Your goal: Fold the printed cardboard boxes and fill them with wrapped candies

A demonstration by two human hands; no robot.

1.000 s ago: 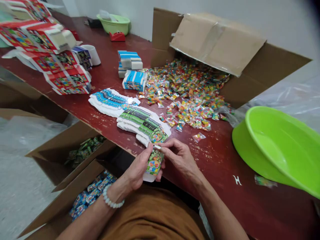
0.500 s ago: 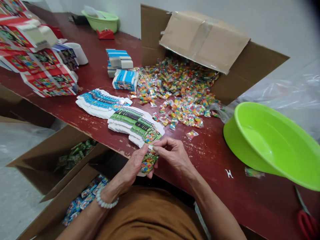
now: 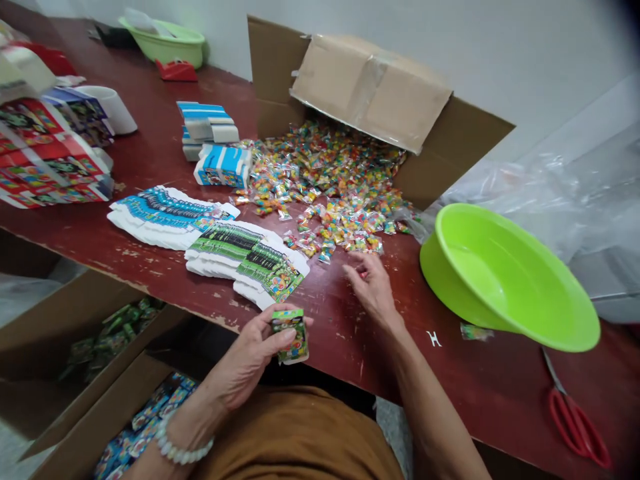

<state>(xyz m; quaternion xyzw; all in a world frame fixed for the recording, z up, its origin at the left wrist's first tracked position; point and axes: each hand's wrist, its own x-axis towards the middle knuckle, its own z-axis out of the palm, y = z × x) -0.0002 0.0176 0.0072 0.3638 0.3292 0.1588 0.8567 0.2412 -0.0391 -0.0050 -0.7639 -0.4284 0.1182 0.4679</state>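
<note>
Clasping small green box (image 3: 294,337) in left hand (image 3: 257,347) — by near edge of worktop (image 3: 323,310), close to fanned green cartons (image 3: 245,257), with fanned blue cartons (image 3: 167,217) farther left. Beside loose candy packets (image 3: 340,227) with half-curled right hand (image 3: 374,290) — cannot tell whether gripping one.

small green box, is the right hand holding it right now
No, the left hand holds the small green box, while the right hand is apart from it, near the candy packets.

Green box (image 3: 298,333): printed, top closed, held tilted in left hand (image 3: 255,348)
Candy packets (image 3: 340,223): clear-wrapped, multicoloured, heaped beyond right hand (image 3: 374,292)
</note>
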